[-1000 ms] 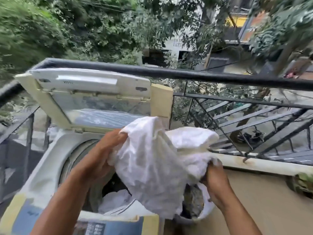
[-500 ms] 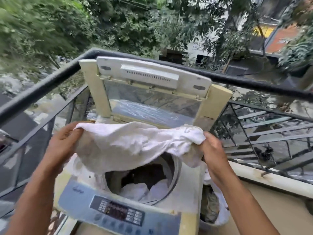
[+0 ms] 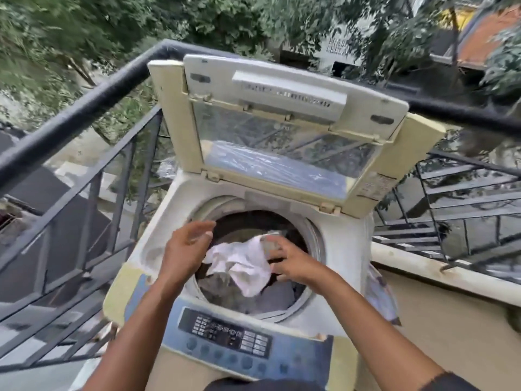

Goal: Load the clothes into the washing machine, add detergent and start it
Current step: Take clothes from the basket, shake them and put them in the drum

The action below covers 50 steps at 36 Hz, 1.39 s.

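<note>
A top-loading washing machine stands in front of me with its lid raised. A white cloth lies inside the round drum opening, on top of darker clothes. My left hand hovers over the drum's left rim with fingers straight and apart, holding nothing. My right hand is over the drum's right side, fingers spread, just beside the white cloth; whether it touches the cloth is unclear. The blue control panel with buttons runs along the machine's near edge.
A black metal balcony railing wraps closely round the machine's left and back. A low wall ledge runs to the right. A white bag sits against the machine's right side. Trees and buildings lie beyond.
Both hands carried the white cloth over the machine and let it go; it now lies in the drum. The hands are open above the opening, and my view has tilted down.
</note>
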Tool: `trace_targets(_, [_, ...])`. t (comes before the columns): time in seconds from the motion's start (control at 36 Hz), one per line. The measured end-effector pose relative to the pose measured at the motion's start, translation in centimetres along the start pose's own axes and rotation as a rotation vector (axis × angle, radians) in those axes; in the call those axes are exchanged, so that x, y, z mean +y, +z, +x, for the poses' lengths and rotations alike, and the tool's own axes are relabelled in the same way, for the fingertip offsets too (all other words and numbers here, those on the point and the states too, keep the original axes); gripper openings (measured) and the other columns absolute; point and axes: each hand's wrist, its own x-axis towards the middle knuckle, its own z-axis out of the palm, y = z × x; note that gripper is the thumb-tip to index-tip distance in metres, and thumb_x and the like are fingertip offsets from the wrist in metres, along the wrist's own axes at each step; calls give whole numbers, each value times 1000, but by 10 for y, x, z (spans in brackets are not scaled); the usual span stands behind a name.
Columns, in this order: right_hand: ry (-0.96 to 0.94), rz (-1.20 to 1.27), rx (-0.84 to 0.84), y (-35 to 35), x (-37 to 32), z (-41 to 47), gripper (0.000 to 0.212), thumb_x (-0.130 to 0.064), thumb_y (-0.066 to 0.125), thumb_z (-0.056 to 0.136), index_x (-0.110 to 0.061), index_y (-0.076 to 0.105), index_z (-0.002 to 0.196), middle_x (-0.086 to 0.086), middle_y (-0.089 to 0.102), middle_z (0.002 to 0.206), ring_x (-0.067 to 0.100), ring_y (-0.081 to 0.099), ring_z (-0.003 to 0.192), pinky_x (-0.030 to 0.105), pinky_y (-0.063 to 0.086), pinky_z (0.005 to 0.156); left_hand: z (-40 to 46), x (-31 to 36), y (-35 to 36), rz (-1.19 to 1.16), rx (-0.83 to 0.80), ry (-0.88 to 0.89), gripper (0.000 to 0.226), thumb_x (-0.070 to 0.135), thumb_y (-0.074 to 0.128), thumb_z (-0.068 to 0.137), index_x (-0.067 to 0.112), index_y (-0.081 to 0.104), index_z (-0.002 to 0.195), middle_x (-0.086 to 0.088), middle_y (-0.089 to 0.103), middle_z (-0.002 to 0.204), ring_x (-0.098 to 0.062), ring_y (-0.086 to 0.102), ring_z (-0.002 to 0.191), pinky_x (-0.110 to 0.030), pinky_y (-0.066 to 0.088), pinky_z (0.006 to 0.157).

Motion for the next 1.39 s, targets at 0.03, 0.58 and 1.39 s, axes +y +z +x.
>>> trace_targets(0.03, [16, 1, -29, 5, 6, 1, 59, -1, 59, 94, -36, 46, 141, 18, 58, 135, 28, 62, 113, 36, 49, 81, -2, -2, 2, -7, -24, -8, 22, 18, 65, 99, 35, 78, 102, 9, 77, 106, -14, 72, 101, -41, 59, 92])
trace_targets(0.58, [-37, 392, 506, -66, 125, -104, 22, 3, 64, 96, -18, 73, 98, 12, 78, 94, 18, 71, 82, 19, 54, 70, -45, 43, 124, 96, -380, 63, 17, 31, 65, 96, 40, 76, 103, 16, 78, 103, -9, 72, 104, -42, 57, 96])
trace_targets(1.39, [396, 24, 337, -177, 478, -6, 29, -13, 50, 94, -24, 70, 113, 2, 73, 115, 26, 67, 108, 32, 51, 85, -85, -58, 507, 270, -580, -575, 12, 11, 64, 99, 8, 75, 103, -7, 69, 88, -23, 57, 78, -25, 43, 59])
